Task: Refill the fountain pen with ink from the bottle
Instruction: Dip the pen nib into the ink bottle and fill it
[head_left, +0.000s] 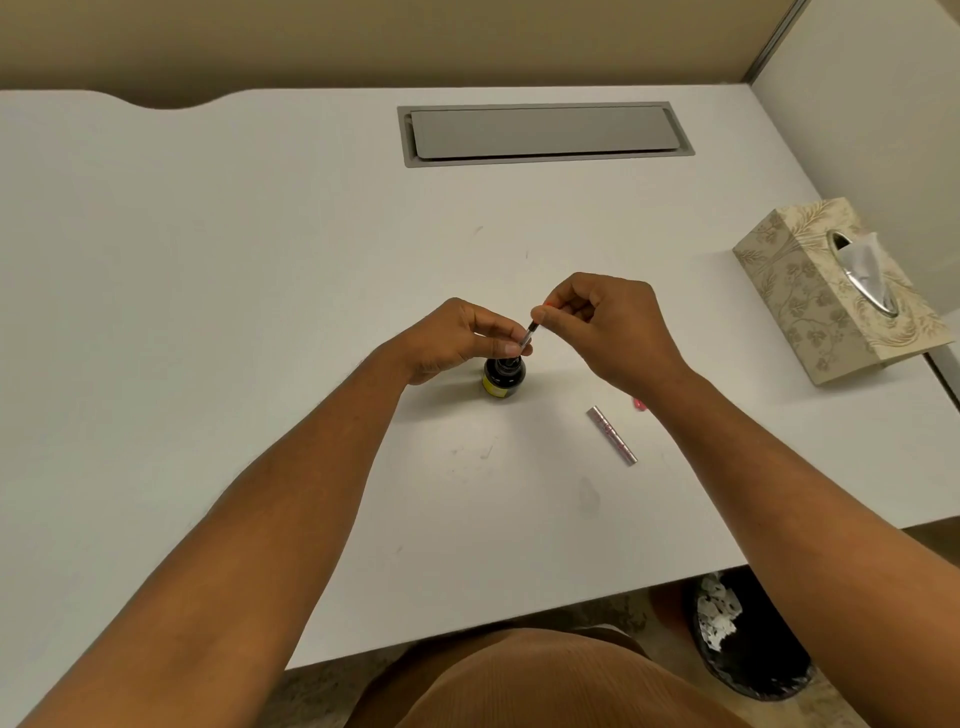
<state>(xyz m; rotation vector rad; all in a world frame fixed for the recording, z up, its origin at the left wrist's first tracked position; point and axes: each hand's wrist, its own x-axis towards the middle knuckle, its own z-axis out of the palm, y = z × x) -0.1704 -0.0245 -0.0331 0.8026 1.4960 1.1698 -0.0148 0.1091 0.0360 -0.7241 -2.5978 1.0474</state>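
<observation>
Over the ink bottle (504, 375) now, standing upright and open mid-bench (260, 291). Left hand (457, 338) curled in from the bottle's left, fingertips pinched on the lower end of the pen section (527, 339), right at the bottle's mouth. Right hand (608, 327) above and to the bottle's right, thumb and forefinger closed on the upper end of that same slim piece, tilted up toward the right. Nib hidden; cannot tell how far into the ink. Silver pen barrel (612, 435) lying flat to the bottle's lower right, well apart. Small red piece (640, 404) beyond it, half hidden by the right wrist. Patterned tissue box (810, 306) far right of the bottle, at the bench edge.
</observation>
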